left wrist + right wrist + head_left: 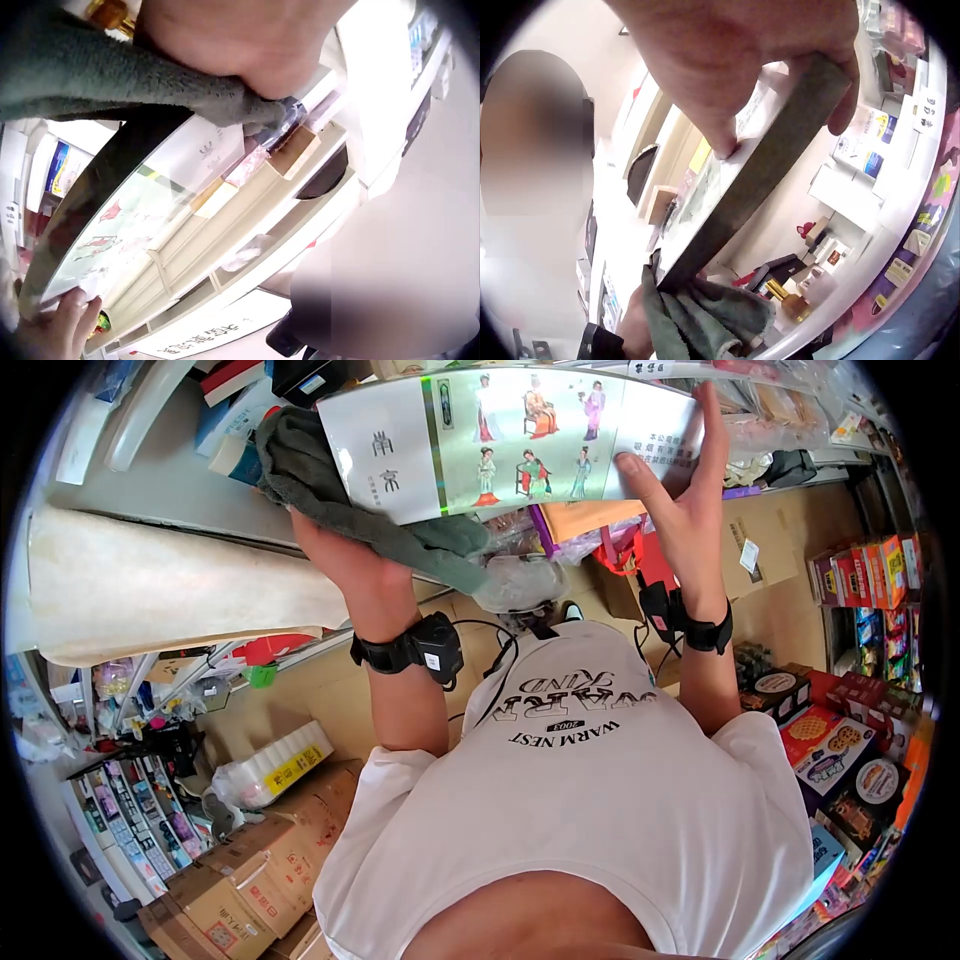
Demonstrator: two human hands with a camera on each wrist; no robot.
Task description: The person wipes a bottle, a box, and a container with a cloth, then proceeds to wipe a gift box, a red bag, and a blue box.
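A long box (530, 448) printed with robed figures is being held up in front of the white shirt (570, 800), spanning the gap between both hands. Its right end is being gripped by the right hand (682, 500), the thumb being pressed to the printed face and a finger being set against the far side. Its left end is being propped by the left hand (345, 555) through a dark green cloth (315, 485), which is being draped around that end; the left fingers are being covered, so their curl cannot be told
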